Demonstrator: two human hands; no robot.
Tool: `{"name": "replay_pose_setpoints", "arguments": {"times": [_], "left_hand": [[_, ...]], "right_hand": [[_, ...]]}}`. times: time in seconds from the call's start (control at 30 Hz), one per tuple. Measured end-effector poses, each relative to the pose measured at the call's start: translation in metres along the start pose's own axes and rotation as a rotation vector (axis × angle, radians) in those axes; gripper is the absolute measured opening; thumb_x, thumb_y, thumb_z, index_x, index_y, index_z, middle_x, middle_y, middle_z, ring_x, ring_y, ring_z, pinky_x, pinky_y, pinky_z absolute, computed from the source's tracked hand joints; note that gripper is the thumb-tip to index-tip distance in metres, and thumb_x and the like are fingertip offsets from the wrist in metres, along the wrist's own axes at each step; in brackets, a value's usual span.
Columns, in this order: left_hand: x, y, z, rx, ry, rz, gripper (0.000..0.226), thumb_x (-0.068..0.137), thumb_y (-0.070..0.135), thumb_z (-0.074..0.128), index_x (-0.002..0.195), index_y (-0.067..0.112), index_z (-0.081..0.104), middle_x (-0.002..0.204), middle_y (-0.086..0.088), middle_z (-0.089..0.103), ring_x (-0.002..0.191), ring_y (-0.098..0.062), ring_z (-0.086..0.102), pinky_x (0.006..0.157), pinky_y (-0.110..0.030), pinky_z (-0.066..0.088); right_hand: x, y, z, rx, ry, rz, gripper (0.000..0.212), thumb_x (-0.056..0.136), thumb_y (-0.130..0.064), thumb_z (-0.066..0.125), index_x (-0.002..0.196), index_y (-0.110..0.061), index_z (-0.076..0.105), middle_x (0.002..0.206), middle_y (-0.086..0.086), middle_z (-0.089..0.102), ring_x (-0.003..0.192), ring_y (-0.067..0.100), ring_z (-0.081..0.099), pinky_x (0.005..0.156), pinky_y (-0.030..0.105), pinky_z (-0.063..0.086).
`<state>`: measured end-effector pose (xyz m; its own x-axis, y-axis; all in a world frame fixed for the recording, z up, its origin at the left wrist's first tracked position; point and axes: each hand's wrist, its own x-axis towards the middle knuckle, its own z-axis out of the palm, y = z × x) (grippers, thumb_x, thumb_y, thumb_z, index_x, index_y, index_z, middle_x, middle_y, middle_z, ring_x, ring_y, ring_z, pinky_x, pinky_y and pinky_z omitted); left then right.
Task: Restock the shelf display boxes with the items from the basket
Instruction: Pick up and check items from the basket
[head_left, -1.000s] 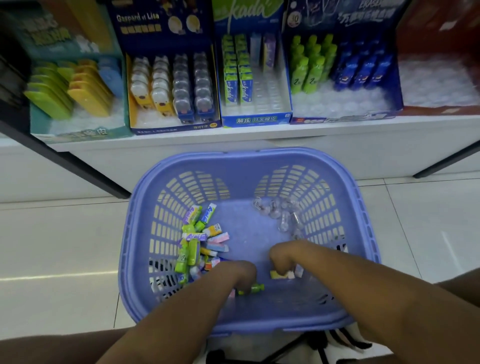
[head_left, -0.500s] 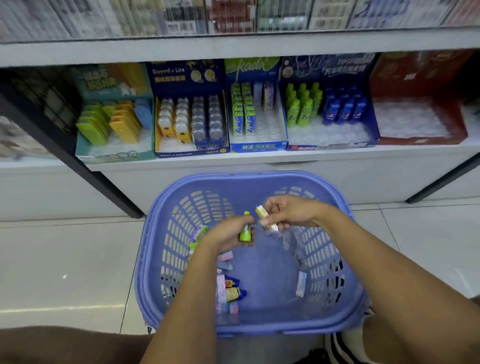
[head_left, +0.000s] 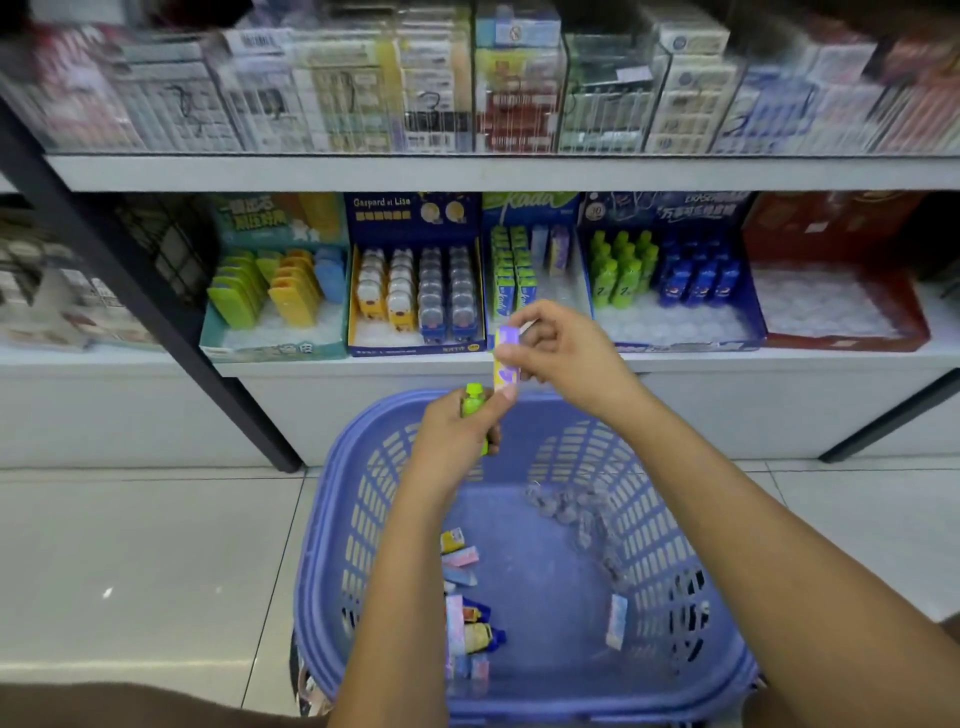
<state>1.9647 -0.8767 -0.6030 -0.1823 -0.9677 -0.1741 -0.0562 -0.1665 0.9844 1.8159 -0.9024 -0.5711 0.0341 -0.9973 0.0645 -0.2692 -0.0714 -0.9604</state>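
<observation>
A lavender-blue slotted plastic basket (head_left: 332, 519) sits on the pale tiled floor (head_left: 130, 545). It holds a loose heap of small bright packets (head_left: 462, 597) along its left side, a cluster of clear-wrapped pieces (head_left: 571, 512) toward the right, and 1 pale pink-and-blue packet (head_left: 617, 621) lying apart. Above the far rim, the left hand (head_left: 452, 441) is curled round a small lime-green bottle-shaped item (head_left: 474, 405), cap upward. The right hand (head_left: 566, 353) pinches a slim purple-and-yellow carton (head_left: 504, 358) between thumb and fingertips, upright in front of the shelf edge.

Both pieces look light and rigid, with glossy wrapping that may slip. A grip across the upper long sides would likely leave each base free to drop into a tray socket.

Beyond the hands, 5 display boxes line the white lower shelf (head_left: 311, 364):
- a teal box of green and yellow cases (head_left: 270, 345)
- a navy "Gaspard et Lisa" box (head_left: 410, 208)
- a blue "kada" box (head_left: 530, 205) with green cartons in front and purple ones behind
- a dark-blue box of green and blue bottles (head_left: 675, 338)
- a red box (head_left: 841, 342) whose clear tray shows no stock

The carton appears bound for the "kada" box, the bottle for the dark-blue one. Above the display boxes, blurred packaged goods (head_left: 519, 93) stand behind glass.
</observation>
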Motion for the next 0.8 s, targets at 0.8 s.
{"name": "replay_pose_setpoints", "arguments": {"times": [0.8], "left_hand": [[0.028, -0.011, 0.01, -0.66, -0.047, -0.166, 0.013, 0.09, 0.005, 0.055, 0.099, 0.003, 0.065, 0.08, -0.003, 0.068, 0.078, -0.013, 0.068, 0.073, -0.026, 0.058]], "right_hand": [[0.144, 0.016, -0.109, -0.766, 0.147, 0.053, 0.018, 0.083, -0.019, 0.069, 0.098, -0.01, 0.068, 0.104, 0.004, 0.068, 0.095, 0.014, 0.058, 0.069, 0.021, 0.036]]}}
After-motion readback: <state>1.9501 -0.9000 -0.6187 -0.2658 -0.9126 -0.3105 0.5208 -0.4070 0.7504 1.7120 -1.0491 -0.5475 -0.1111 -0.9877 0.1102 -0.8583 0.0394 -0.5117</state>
